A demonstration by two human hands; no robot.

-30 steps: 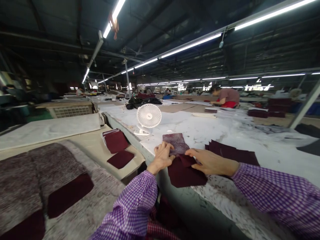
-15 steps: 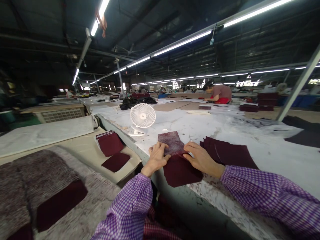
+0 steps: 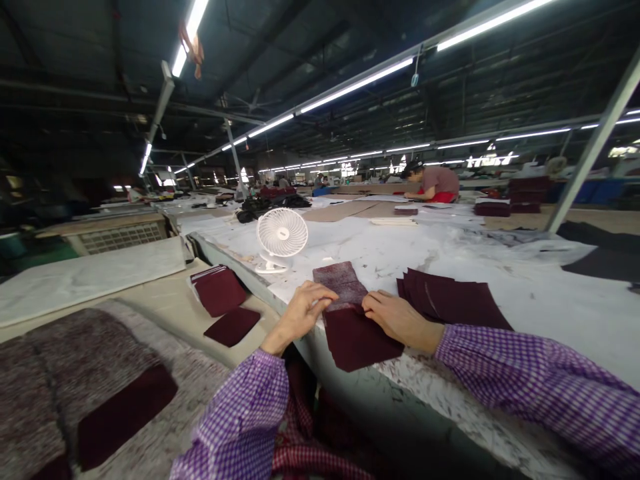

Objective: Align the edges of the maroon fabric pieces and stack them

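A maroon fabric piece (image 3: 357, 340) lies at the near edge of the white-covered table, on what looks like a small stack. Its far part is a speckled grey-maroon flap (image 3: 343, 281), and a crosswise fold or seam runs between the two. My left hand (image 3: 303, 310) pinches the left edge by that line, thumb and forefinger together. At the line's right end, my right hand (image 3: 400, 320) has its fingers closed on the fabric; the fingertips' exact hold is partly hidden. Just beyond my right wrist rests a fanned stack of maroon pieces (image 3: 457, 300).
A white clip fan (image 3: 283, 233) stands beyond my hands. On the lower left surface are a maroon stack (image 3: 219, 290), a single piece (image 3: 233, 327) and speckled cloth (image 3: 95, 360). A gap separates the surfaces. Another person (image 3: 435, 183) leans over the far table.
My left hand has drawn slightly left, its thumb coming off the maroon part to meet the forefinger at the edge. The right fingers have curled in more closely.
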